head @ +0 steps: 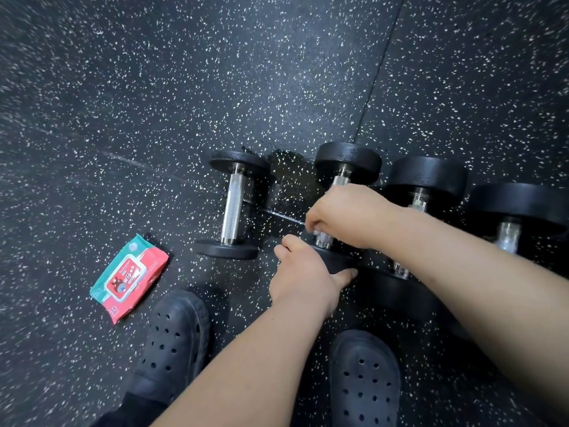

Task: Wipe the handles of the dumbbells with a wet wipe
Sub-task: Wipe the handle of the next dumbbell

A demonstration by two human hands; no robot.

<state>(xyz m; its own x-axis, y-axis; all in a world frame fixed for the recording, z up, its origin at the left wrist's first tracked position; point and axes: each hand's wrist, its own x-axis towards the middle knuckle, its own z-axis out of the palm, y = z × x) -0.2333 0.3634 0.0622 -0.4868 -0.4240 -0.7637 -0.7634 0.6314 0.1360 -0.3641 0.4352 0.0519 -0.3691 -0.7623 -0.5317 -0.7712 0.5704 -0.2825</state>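
Left hand grips dumbbell head; right hand curls over handle.

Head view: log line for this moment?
right hand grips second dumbbell handle | left hand holds its near end | wipes pack on floor

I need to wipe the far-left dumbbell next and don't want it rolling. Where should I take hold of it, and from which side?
Probably the near head of the far-left dumbbell, reached from above on your side: it lies flat, its round heads holding the metal handle off the floor, so steadying a head leaves the whole handle bare for wiping.
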